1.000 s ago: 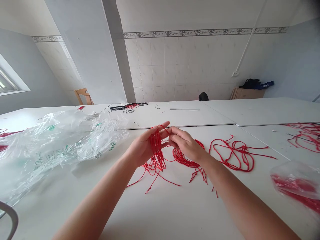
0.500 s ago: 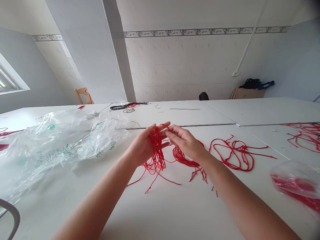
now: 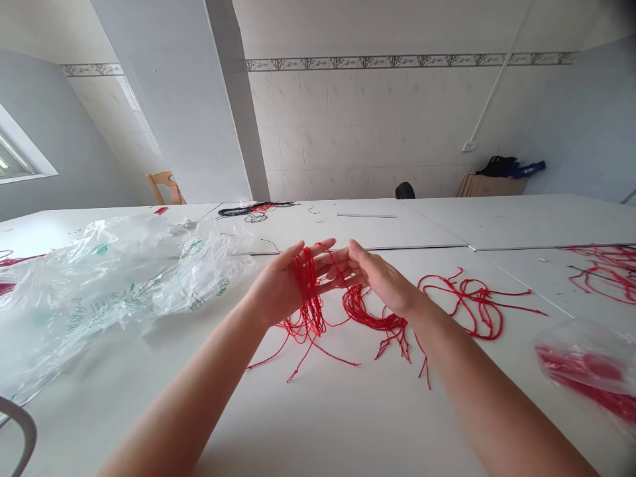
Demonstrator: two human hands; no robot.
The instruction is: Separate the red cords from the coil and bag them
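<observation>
Several loops of red cord (image 3: 309, 291) hang over my left hand (image 3: 278, 285), whose fingers are spread, with loose ends trailing onto the white table (image 3: 318, 424). My right hand (image 3: 380, 278) meets the left fingertips; its thumb is raised apart from its fingers, and a strand of red cord runs across those fingers. Beneath and beside the right hand lies a coiled red cord bundle (image 3: 370, 319) with knotted ends. Farther right, a looser tangle of red cord (image 3: 477, 305) rests on the table.
Crumpled clear plastic (image 3: 144, 278) spreads across the left side. Black cord (image 3: 241, 212) and a thin strip (image 3: 368, 215) lie toward the back. At the right are a plastic bag with red contents (image 3: 591, 371) and more red cord (image 3: 609, 271).
My right thumb has lifted away from its fingers, which were pinching the cord. The strand now lies across the right fingers, and the left hand has shifted slightly left.
</observation>
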